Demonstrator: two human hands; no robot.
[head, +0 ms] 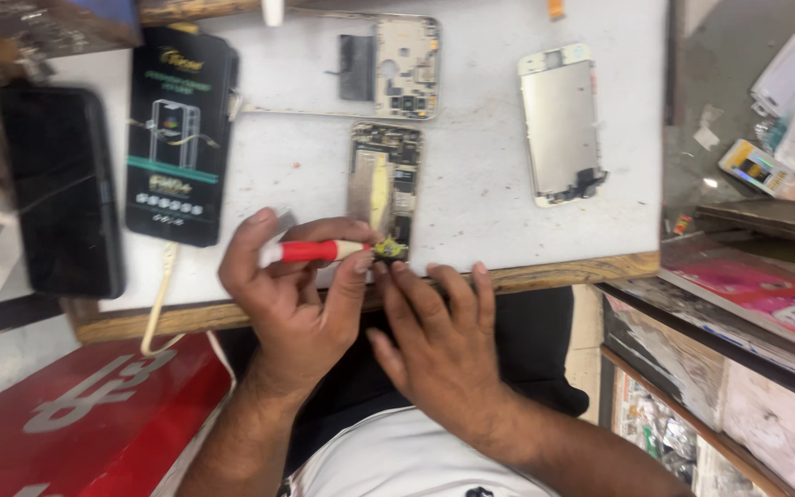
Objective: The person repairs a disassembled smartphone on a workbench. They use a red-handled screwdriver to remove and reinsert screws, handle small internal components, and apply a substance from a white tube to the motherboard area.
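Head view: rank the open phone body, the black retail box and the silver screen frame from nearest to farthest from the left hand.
From the left hand:
1. Open phone body, just above the fingers.
2. Black retail box, up and left.
3. Silver screen frame, far right.

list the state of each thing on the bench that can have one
screwdriver: gripped in left hand, tip at board's lower end
board: bare, flat on table, right hand fingertips at its near edge
phone frame: opened, insides exposed
screen panel: detached, face down
black phone: screen dark
black box: closed, lying flat
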